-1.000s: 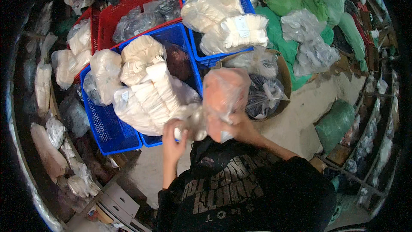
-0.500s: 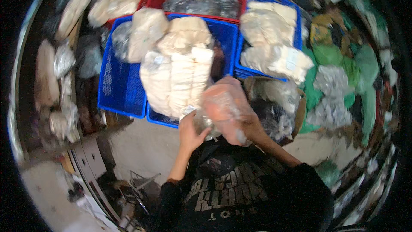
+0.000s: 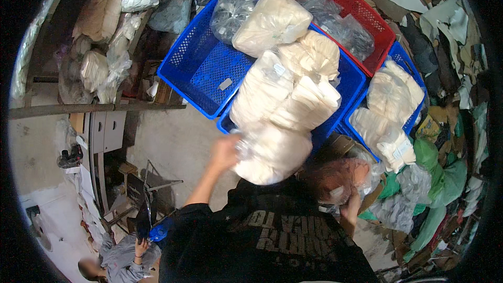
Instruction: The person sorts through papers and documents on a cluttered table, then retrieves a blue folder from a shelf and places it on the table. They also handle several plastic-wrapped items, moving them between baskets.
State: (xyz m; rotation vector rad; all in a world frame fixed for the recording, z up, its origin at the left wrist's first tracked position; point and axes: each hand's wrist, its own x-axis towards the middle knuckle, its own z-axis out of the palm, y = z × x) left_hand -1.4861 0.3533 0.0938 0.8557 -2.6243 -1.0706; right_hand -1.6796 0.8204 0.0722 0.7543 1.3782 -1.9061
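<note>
My left hand (image 3: 225, 152), blurred by motion, is closed on the gathered end of a clear plastic bag of cream, cloth-like pieces (image 3: 275, 154). That bag is at the near edge of the middle blue crate (image 3: 343, 110), against more cream-filled bags (image 3: 285, 89). On the right, my right hand (image 3: 351, 207) grips a clear bag with pinkish-orange contents (image 3: 332, 181), low over an open cardboard box (image 3: 338, 147). Part of the right hand's fingers is hidden behind that bag.
Left of the middle crate, another blue crate (image 3: 183, 55) holds a grey bag. A red crate (image 3: 380, 23) with dark grey bags stands behind. To the right are a blue crate (image 3: 414, 71) and green bags (image 3: 448, 181). Another person (image 3: 128, 257) is at lower left.
The view has turned, and the crates appear shifted right. My right hand has carried the pinkish bag right, to the cardboard box. My left hand is now on a cream-filled bag.
</note>
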